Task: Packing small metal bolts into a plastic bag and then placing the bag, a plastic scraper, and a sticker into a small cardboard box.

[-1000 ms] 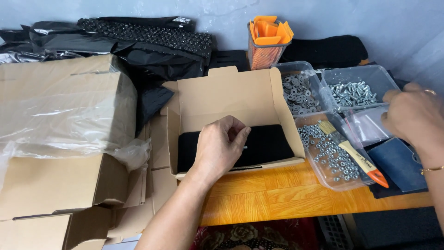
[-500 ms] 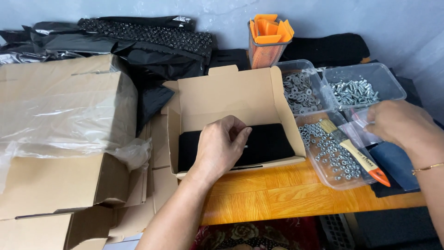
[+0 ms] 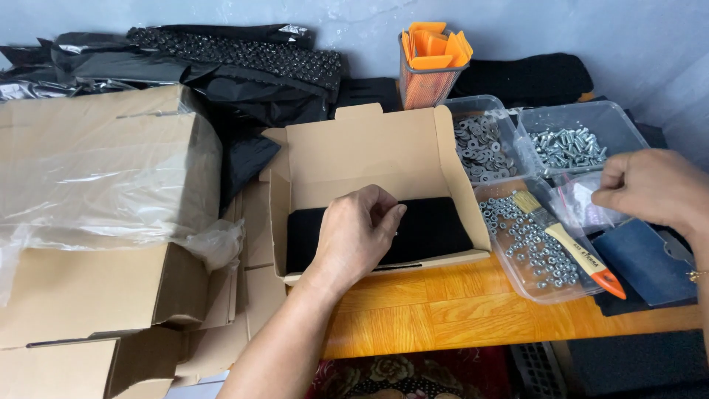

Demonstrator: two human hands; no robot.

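Two hands were at work over an orange wooden desk. Your left hand rested inside an open brown cardboard box, fingers curled and pressed down on a flat black fabric piece that lay along the bottom of the box; whether they pinched it I could not tell. The box's lid flap stood upright behind it.

Your right hand hovered at the far right, its grip closed as a pinch on the edge of a small clear plastic bag.

Three clear plastic trays sat just right of the box: one of flat metal washers, one of shiny screws, and a nearer one of small nuts. One paintbrush with a yellow and orange handle lay slanted across the nut tray. A dark blue flat piece lay beside that tray.

One mesh cup holding orange plastic pieces stood behind the box. Glossy black plastic bags were heaped at the back left. Several plain brown cartons, partly draped in clear film, were stacked at the left.
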